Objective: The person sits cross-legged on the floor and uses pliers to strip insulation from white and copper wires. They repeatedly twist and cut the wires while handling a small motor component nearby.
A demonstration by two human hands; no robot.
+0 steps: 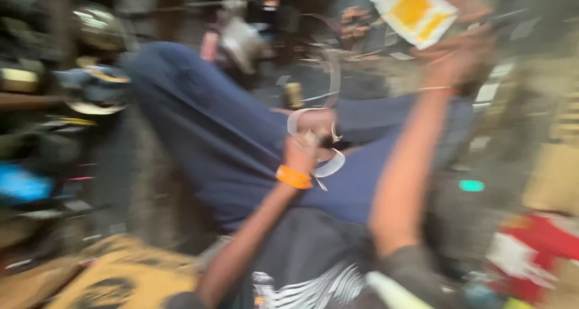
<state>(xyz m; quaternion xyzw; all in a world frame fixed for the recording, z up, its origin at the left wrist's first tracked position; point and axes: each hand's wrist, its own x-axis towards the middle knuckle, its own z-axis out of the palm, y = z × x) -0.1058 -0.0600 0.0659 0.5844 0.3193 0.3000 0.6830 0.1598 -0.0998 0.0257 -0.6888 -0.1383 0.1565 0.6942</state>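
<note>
A dim, cluttered workshop floor, heavily motion-blurred, fills the view, with dark metal parts heaped at the edges. The person sits with legs in dark blue trousers (229,140) stretched forward; this garment serves as the landmark throughout. Over the middle of the trousers, the left hand (301,152), with an orange wristband (294,177), closes around a white curved strip, apparently a strap or ring (329,164); blur hides how firmly the fingers grip it. Above and to the right of the trousers, the right hand (455,52) is raised and holds up a flat white packet with yellow-orange panels (415,10), seemingly pinched at its lower edge. A thin bracelet (437,89) circles that wrist. Left of the trousers lie rounded metal housings (96,31); beyond the trousers, a pale metal part (241,43) stands on the floor. To the right and below sits a red and white box (531,254); below the trousers to the left, a yellow cloth with dark print (120,279).

Risk, as judged: the packet is held by one edge at arm's length, so it may slip and fall among the clutter; the white strip, held in a half-seen grip, may spring loose over the lap.
</note>
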